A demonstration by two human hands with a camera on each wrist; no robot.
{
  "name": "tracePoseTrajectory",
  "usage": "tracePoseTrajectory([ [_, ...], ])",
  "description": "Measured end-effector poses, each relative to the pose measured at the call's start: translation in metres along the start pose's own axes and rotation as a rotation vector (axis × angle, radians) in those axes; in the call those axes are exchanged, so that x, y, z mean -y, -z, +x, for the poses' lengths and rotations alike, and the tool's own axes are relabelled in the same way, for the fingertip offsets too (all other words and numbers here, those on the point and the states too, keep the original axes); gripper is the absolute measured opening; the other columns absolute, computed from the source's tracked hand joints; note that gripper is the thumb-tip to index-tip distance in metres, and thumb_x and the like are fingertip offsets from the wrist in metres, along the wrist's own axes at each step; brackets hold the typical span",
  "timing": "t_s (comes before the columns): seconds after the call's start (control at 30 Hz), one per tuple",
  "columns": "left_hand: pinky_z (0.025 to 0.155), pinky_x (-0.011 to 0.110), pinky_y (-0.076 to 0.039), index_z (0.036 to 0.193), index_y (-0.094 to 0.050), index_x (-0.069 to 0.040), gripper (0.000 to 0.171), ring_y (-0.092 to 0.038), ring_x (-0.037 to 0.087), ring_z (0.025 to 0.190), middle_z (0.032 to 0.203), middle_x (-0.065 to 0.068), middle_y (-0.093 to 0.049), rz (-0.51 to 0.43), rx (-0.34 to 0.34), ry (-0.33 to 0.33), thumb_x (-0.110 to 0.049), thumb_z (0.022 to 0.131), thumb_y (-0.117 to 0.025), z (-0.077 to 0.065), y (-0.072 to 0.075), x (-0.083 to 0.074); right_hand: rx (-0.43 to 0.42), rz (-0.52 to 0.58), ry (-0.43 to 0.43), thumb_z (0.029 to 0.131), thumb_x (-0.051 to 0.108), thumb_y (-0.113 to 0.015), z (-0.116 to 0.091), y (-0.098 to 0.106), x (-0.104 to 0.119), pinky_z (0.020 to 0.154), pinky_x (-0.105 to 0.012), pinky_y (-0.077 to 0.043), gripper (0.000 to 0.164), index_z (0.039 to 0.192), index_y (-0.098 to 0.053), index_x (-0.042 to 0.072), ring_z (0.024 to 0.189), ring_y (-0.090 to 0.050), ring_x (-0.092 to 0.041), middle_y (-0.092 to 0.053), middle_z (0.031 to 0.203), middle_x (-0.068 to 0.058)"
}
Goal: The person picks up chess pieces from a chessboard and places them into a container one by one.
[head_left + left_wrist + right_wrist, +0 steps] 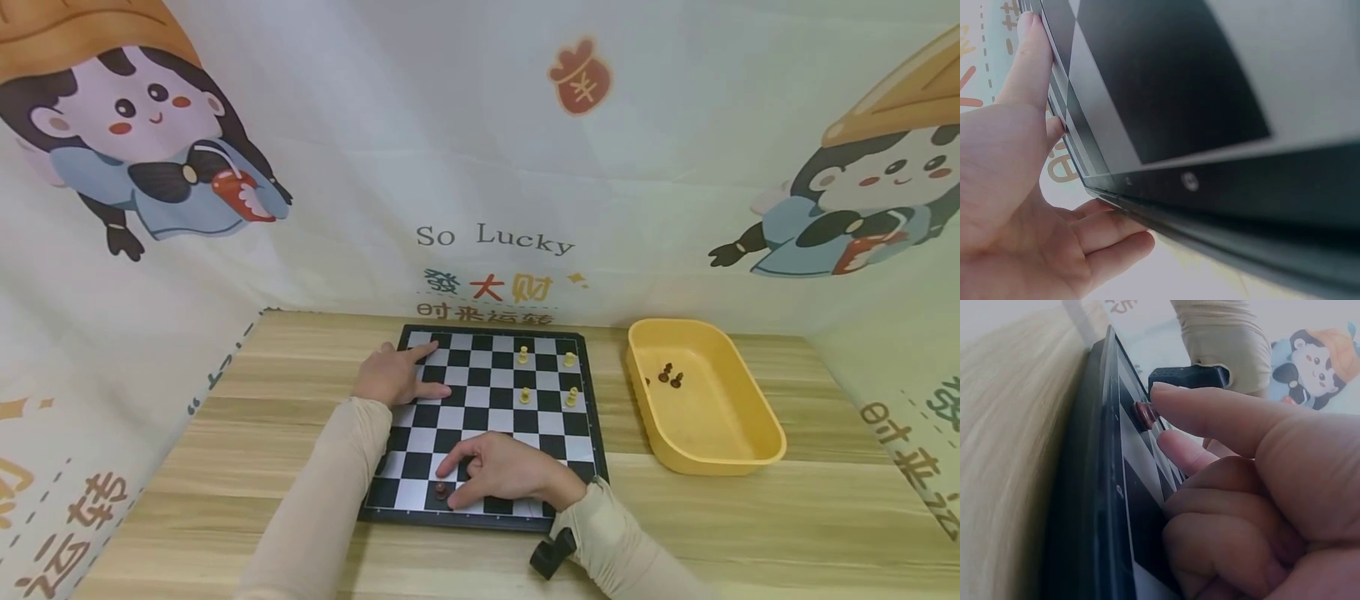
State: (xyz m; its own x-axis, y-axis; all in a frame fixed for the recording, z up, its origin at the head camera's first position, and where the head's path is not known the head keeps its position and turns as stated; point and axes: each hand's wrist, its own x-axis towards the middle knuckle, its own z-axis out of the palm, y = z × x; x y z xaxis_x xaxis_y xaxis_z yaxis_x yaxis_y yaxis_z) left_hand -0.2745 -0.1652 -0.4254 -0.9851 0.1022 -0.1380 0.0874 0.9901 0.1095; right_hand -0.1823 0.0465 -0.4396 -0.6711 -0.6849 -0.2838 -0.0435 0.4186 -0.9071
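A black-and-white chessboard (491,417) lies on the wooden table. My left hand (386,375) rests at its left side, thumb and index finger stretched over the squares, the other fingers along the outer edge in the left wrist view. On the near row stands a dark brown chess piece (441,491), also a reddish-brown chess piece (1145,415) in the right wrist view. My right hand (506,473) is over the near part of the board, thumb and index finger spread on either side of this piece, fingertips close to it. Its other fingers are folded in.
Several pale yellow chess pieces (524,396) stand on the board's far right squares. Right of the board, a yellow plastic tray (720,460) holds several dark pieces (677,380). A printed cloth (495,167) hangs behind the table (225,467).
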Motion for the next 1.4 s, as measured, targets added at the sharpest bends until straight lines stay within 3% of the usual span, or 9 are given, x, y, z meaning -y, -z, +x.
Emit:
tracePoseTrajectory([
  [0.47,0.079,0.042,-0.054,0.157,-0.041,-0.031,0.096,-0.057,0.031,0.099,0.133,0.029,-0.063,0.015,0.007,-0.008,-0.077,0.077,-0.067,0.001,0.000,0.000,-0.056,0.004,-0.032,0.076,0.005,-0.085,0.002,-0.008,0.000,0.048,-0.021,-0.028,0.026,0.096,-0.079,0.021,0.047,-0.036,-0.008,-0.043,0.050,0.008],
  [0.7,0.077,0.042,-0.054,0.157,-0.041,-0.031,0.096,-0.057,0.032,0.098,0.133,0.030,-0.061,0.008,-0.001,-0.005,-0.077,0.077,-0.069,0.000,0.000,0.000,-0.087,-0.062,0.030,0.076,0.004,-0.085,0.002,-0.012,-0.001,0.044,-0.020,-0.028,0.022,0.092,-0.080,0.017,0.044,-0.034,-0.005,-0.042,0.048,0.009],
  [1.4,0.075,0.041,-0.054,0.157,-0.041,-0.031,0.096,-0.058,0.032,0.099,0.134,0.031,-0.060,0.003,0.010,-0.011,-0.077,0.077,-0.069,0.000,0.002,0.001,-0.207,-0.221,0.040,0.081,0.012,-0.085,-0.002,-0.025,0.006,0.045,-0.020,-0.028,0.013,0.087,-0.076,0.020,0.046,-0.040,-0.005,-0.048,0.050,0.008],
])
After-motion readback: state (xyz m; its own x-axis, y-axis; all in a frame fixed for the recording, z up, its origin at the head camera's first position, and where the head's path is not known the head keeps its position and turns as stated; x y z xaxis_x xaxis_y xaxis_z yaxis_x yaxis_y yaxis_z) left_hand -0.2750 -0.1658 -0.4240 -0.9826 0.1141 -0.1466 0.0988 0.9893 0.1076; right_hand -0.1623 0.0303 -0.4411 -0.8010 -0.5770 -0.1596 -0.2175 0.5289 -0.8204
